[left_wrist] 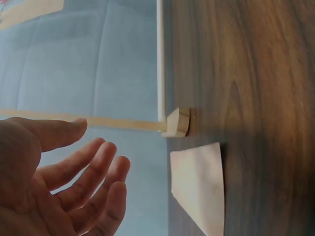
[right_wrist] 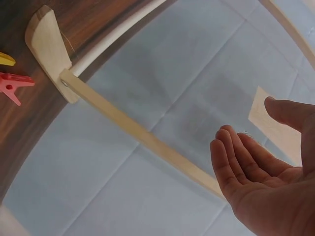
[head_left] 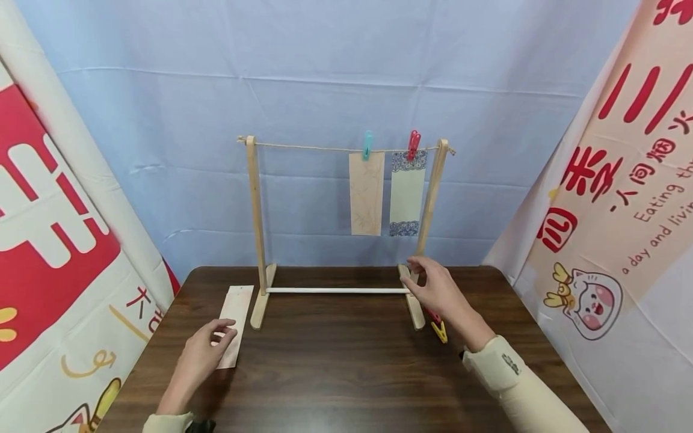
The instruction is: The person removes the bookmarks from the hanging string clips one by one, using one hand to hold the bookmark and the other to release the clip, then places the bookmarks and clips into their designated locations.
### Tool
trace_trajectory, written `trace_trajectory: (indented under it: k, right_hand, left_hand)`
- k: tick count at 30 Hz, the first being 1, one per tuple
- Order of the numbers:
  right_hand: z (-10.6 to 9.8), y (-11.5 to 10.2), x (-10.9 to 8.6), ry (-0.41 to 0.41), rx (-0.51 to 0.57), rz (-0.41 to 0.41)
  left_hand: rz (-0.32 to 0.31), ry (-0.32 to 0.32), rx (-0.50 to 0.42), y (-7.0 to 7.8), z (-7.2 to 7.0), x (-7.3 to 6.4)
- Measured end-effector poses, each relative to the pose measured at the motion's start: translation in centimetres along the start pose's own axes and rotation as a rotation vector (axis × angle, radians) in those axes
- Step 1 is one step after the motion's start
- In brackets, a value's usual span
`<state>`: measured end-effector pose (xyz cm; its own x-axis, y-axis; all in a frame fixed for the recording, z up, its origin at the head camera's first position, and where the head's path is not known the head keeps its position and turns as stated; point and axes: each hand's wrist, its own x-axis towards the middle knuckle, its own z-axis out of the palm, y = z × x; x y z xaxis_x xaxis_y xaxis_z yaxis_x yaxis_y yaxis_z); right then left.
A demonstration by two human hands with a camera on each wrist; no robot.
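My left hand [head_left: 200,356] hovers over a pale paper strip [head_left: 238,307] on the table at the left. In the left wrist view its fingers are loosely bent, thumb apart, with nothing between them. My right hand [head_left: 437,288] is raised by the right foot of a wooden rack [head_left: 255,210], thumb spread from the fingers and holding nothing. A teal clothespin [head_left: 367,144] clips a beige paper strip [head_left: 366,198] to the rack's string. Beside it a red clothespin [head_left: 414,144] holds a strip with blue patterned ends [head_left: 407,195].
On the table beneath my right forearm lie a yellow clothespin [right_wrist: 7,59] and a red clothespin [right_wrist: 14,84]. A white rod [head_left: 335,290] joins the rack's feet low down. Blue cloth [head_left: 325,60] hangs behind the brown table [head_left: 335,373], with printed banners at both sides.
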<state>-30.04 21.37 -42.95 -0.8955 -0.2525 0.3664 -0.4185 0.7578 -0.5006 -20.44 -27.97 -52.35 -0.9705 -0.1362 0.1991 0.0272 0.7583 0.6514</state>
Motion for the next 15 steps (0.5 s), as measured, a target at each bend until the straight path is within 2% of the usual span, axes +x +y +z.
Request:
trace_trajectory:
  k: [11,15]
  right_hand:
    - [-1.0,-1.1,0.7,0.003,-0.010,-0.028]
    - [-1.4,-1.6,1.1,-0.002,0.007,-0.033]
  left_hand:
    - [0.045,-0.021,-0.063,1.8,0.3,1.0]
    - [0.079,-0.018,-0.086,2.8,0.4,1.4]
